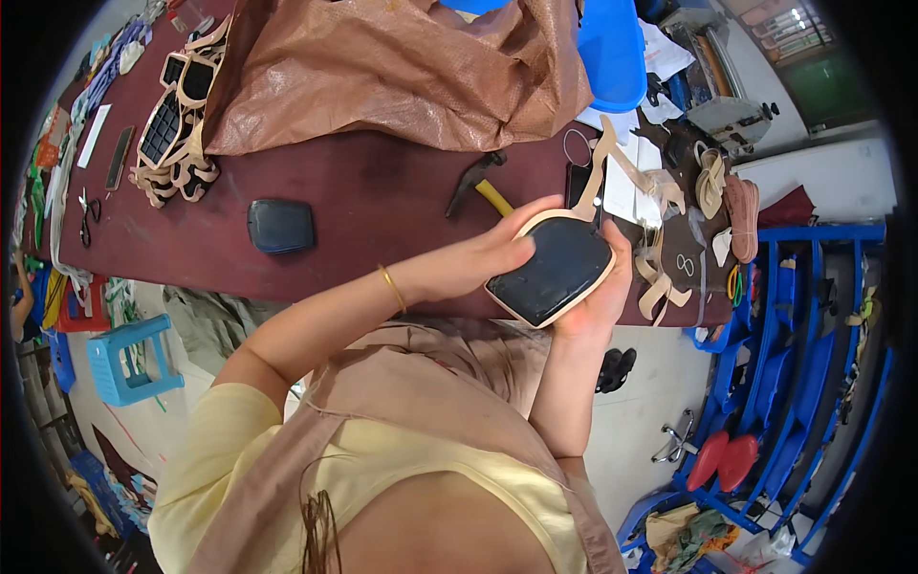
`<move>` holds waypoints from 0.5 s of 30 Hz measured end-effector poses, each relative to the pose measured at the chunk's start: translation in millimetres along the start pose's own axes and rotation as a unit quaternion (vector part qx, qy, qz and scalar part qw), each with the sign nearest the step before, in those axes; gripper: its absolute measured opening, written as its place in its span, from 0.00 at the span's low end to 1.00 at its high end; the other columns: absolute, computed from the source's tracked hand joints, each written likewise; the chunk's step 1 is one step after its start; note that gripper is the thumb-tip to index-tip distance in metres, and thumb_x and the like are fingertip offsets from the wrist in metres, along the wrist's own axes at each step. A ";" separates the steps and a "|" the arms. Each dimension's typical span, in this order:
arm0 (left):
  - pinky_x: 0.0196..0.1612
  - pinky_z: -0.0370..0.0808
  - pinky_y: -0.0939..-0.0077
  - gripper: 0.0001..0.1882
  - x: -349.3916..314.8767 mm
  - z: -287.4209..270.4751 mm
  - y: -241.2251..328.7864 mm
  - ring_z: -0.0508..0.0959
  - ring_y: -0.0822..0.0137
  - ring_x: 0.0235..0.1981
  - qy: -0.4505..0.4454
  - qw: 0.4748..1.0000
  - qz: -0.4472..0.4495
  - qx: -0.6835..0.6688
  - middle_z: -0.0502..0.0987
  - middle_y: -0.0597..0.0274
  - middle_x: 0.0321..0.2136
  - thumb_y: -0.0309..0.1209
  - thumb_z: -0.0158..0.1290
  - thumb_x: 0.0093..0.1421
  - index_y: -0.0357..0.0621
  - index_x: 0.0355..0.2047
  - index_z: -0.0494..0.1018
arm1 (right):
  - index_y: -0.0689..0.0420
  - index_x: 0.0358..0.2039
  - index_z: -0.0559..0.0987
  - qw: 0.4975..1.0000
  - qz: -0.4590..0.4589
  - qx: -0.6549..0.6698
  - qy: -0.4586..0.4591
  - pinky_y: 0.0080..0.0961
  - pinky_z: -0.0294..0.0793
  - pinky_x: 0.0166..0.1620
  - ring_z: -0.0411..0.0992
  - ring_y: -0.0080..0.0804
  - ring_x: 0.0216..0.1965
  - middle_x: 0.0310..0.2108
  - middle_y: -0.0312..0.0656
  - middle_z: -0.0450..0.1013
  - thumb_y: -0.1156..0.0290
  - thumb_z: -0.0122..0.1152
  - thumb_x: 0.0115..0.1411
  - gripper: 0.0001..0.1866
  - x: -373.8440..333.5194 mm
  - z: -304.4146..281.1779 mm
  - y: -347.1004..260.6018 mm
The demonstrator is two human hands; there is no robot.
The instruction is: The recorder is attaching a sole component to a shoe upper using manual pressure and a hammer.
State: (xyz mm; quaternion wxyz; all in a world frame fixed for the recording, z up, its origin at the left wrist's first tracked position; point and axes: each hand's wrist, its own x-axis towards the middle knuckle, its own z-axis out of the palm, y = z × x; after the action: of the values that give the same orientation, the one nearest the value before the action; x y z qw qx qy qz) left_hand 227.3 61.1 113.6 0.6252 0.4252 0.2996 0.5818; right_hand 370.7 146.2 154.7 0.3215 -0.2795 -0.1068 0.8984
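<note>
Both my hands hold a rounded dark panel with a tan leather-like rim (pixel 553 271) above the table's front edge. A tan strap (pixel 593 182) runs up from its far side. My left hand (pixel 483 256) grips the left edge, thumb lying on the dark face. My right hand (pixel 607 297) is wrapped round the right edge from below, its fingers partly hidden. Just beyond lies a hammer (pixel 494 197) with a yellow handle. To the left, a separate dark rounded block (pixel 280 227) rests on the table.
The dark red table (pixel 363 239) holds a brown woven sheet (pixel 402 77), a pile of tan-rimmed black pieces (pixel 182 124), and scissors (pixel 89 218). Cords (pixel 710 177) and tan straps (pixel 660 277) lie right. Beyond are a blue rack (pixel 794 325) and a blue stool (pixel 134 359).
</note>
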 end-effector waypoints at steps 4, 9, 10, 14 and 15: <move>0.65 0.51 0.70 0.43 -4.8 3.6 -10.3 0.53 0.66 0.64 0.069 0.996 0.029 -0.045 0.55 0.57 0.61 0.60 0.41 0.60 0.46 0.66 0.46 | 0.58 0.42 0.73 0.996 -0.073 0.040 -0.017 0.36 0.75 0.45 0.75 0.40 0.40 0.39 0.45 0.75 0.58 0.44 0.61 0.19 2.7 1.2 12.6; 0.43 0.67 0.74 0.41 37.6 8.7 -9.1 0.67 0.73 0.39 0.293 0.939 -0.127 -0.126 0.67 0.66 0.43 0.70 0.28 0.58 0.50 0.51 0.68 | 0.59 0.45 0.72 0.910 -0.390 -0.105 0.088 0.37 0.74 0.46 0.73 0.40 0.42 0.42 0.46 0.73 0.56 0.47 0.58 0.21 -21.3 23.9 74.8; 0.44 0.68 0.73 0.44 43.4 9.6 -13.4 0.66 0.72 0.42 0.272 0.942 -0.131 -0.149 0.67 0.63 0.44 0.70 0.24 0.57 0.49 0.52 0.68 | 0.59 0.45 0.72 0.873 -0.452 -0.153 0.104 0.38 0.74 0.46 0.73 0.40 0.42 0.42 0.46 0.73 0.55 0.48 0.58 0.22 -21.6 19.7 87.1; 0.44 0.70 0.71 0.45 51.3 -0.7 -28.9 0.68 0.70 0.42 0.251 0.930 -0.181 -0.197 0.68 0.59 0.46 0.70 0.20 0.57 0.45 0.49 0.68 | 0.60 0.47 0.71 0.703 -0.644 -0.240 0.180 0.38 0.73 0.46 0.72 0.42 0.43 0.44 0.46 0.72 0.52 0.51 0.55 0.26 -8.8 -3.6 94.3; 0.45 0.71 0.72 0.44 47.9 2.3 -16.9 0.69 0.70 0.41 0.261 0.923 -0.177 -0.220 0.69 0.59 0.45 0.69 0.22 0.58 0.44 0.48 0.68 | 0.60 0.48 0.71 0.659 -0.678 -0.254 0.205 0.38 0.72 0.47 0.72 0.42 0.43 0.44 0.46 0.72 0.52 0.52 0.54 0.27 -5.5 0.5 89.0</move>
State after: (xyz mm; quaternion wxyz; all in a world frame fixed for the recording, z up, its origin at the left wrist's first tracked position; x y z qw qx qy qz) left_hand 244.2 108.4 105.5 0.6956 0.0504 0.3868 0.6032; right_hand 327.9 74.1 124.4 0.7720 -0.3773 -0.4218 0.2894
